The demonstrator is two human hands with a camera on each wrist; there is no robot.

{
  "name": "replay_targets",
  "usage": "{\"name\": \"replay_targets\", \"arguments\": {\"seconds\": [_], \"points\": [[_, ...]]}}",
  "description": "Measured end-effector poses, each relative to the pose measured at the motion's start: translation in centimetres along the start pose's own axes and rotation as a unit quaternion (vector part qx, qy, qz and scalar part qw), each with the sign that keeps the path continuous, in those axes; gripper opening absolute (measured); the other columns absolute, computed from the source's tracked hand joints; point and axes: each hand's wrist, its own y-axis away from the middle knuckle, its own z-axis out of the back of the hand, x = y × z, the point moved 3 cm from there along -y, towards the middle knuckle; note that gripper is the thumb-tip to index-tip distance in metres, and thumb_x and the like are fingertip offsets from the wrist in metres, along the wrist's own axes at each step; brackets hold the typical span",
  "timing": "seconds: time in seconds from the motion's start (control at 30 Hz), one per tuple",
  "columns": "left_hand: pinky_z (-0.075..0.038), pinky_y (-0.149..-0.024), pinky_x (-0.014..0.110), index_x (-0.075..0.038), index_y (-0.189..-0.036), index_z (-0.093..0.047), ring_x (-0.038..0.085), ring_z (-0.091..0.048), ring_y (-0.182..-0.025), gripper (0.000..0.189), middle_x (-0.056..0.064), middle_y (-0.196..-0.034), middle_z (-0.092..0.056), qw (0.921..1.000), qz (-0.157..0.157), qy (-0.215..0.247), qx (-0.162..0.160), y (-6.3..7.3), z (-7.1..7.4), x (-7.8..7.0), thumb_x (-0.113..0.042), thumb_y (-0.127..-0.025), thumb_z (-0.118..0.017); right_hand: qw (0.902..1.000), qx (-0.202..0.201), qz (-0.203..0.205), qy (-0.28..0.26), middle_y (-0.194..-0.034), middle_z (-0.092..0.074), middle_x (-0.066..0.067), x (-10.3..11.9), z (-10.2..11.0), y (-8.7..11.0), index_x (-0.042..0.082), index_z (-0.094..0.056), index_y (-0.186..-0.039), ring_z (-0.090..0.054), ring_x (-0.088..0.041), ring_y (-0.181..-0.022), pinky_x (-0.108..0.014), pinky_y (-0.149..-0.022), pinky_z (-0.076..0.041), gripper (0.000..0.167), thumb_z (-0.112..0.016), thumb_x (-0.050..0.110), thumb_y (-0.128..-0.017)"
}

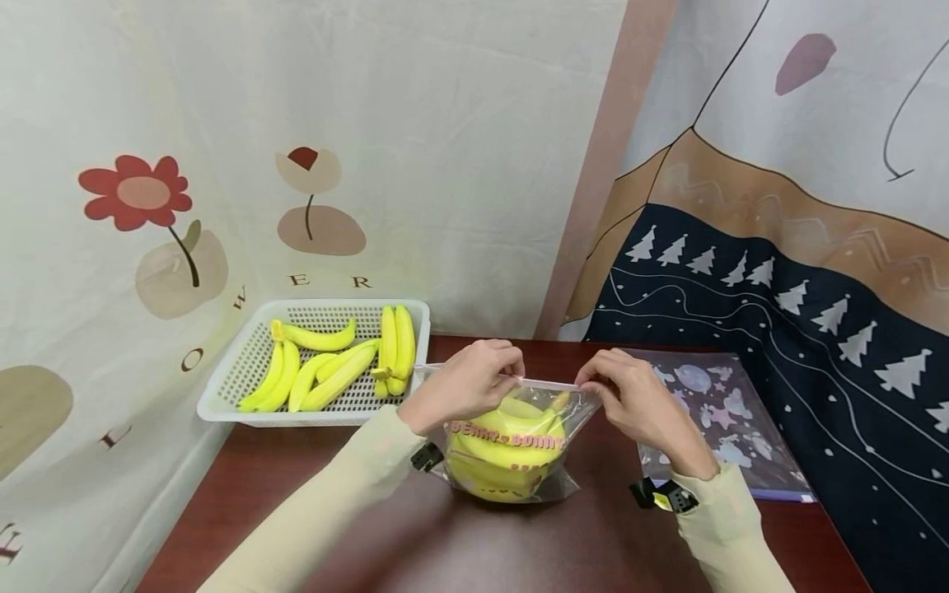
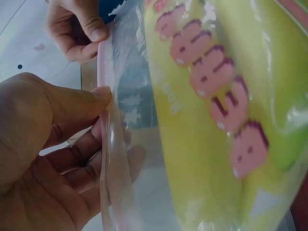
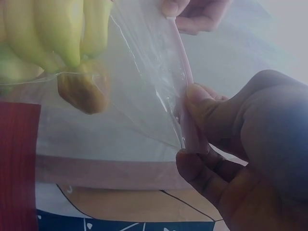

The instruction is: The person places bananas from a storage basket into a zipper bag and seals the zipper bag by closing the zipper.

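Note:
A clear zip bag [image 1: 474, 486] with pink "BERRY BUNNY" lettering stands on the table, and yellow bananas [image 1: 497, 453] fill its lower part. Its pink top strip [image 2: 100, 62] runs between both hands. My left hand [image 1: 474, 379] pinches this edge between thumb and fingers, left of the middle; in the left wrist view the left thumb lies on the strip. At the other end my right hand [image 1: 630, 395] pinches the corner of the strip. A brown banana stem end [image 3: 84, 89] shows through the plastic in the right wrist view.
A white perforated basket [image 1: 215, 403] with several bananas [image 1: 319, 336] stands at the back left. On the right lies a flat clear bag [image 1: 749, 461] with a purple edge and space prints. Printed cloth [image 1: 482, 165] hangs behind the dark red table [image 1: 245, 511].

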Motion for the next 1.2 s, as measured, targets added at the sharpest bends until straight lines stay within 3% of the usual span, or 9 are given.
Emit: {"name": "replay_targets", "arguments": {"seconds": [0.3, 0.8, 1.2], "points": [[-0.056, -0.081, 0.028, -0.016, -0.090, -0.068, 0.012, -0.065, -0.087, 0.008, -0.004, -0.092, -0.068, 0.9998, 0.013, -0.008, -0.016, 1.2, 0.8, 1.2, -0.011, -0.095, -0.071, 0.9999, -0.003, -0.009, -0.006, -0.093, -0.069, 0.004, -0.3, -0.1, 0.0, 0.019, -0.073, -0.094, -0.057, -0.014, -0.086, -0.031, -0.076, -0.059, 0.020, -0.074, -0.001, -0.090], [-0.058, -0.082, 0.028, -0.015, -0.089, -0.068, 0.012, -0.063, -0.086, 0.010, -0.004, -0.089, -0.068, 0.9990, 0.028, 0.005, -0.034, 3.5, 2.2, 3.3, -0.007, -0.092, -0.073, 1.0000, -0.004, -0.006, -0.006, -0.094, -0.069, 0.003, -0.5, -0.2, -0.1, 0.017, -0.072, -0.095, -0.056, -0.014, -0.085, -0.028, -0.075, -0.058, 0.018, -0.073, 0.000, -0.091], [-0.059, -0.082, 0.028, -0.015, -0.089, -0.068, 0.010, -0.065, -0.086, 0.010, -0.004, -0.089, -0.066, 0.9968, 0.058, 0.024, -0.049, 5.2, 3.1, 5.0, -0.006, -0.092, -0.071, 0.9997, -0.001, -0.022, -0.011, -0.096, -0.070, 0.001, -0.7, -0.2, 0.0, 0.016, -0.073, -0.096, -0.059, -0.017, -0.089, -0.038, -0.082, -0.062, 0.019, -0.072, -0.002, -0.091]]}}
